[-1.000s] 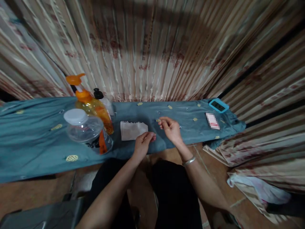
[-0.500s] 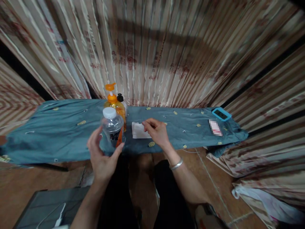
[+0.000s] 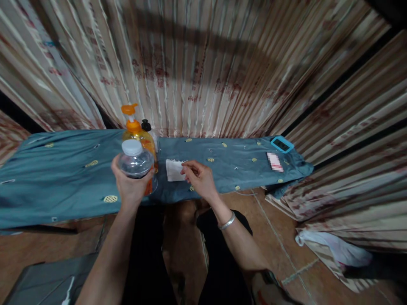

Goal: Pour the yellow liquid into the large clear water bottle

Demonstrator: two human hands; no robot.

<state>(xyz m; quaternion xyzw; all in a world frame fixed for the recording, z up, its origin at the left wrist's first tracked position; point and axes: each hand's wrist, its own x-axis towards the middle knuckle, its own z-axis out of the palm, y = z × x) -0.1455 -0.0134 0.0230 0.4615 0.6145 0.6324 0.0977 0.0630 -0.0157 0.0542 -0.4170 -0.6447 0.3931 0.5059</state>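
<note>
A clear plastic bottle [image 3: 135, 163] with a white cap and a partly hidden orange label is in my left hand [image 3: 130, 190], whose fingers and thumb wrap round its sides. The bottle is upright in front of an orange pump bottle [image 3: 140, 137]. My right hand [image 3: 200, 180] is at the right side of a folded white tissue [image 3: 174, 170], overlapping part of it. Its thumb and index finger are pinched together; whether they grip the tissue or anything else I cannot make out. A silver bracelet [image 3: 227, 221] circles the right wrist.
Behind the pump bottle stands a smaller black-topped bottle [image 3: 146, 125]. On the blue cloth-covered table [image 3: 76, 169], a blue-framed digital timer [image 3: 281, 144] and a blurred pinkish-white packet [image 3: 274, 162] lie at the right. Patterned curtains [image 3: 190, 72] surround it. A grey surface with a white cable [image 3: 68, 290] is lower left.
My left hand has closed round the clear bottle, from fingers spread about it before. The right hand stays pinched by the tissue. The whole view has shifted, moving the table leftward in the picture.
</note>
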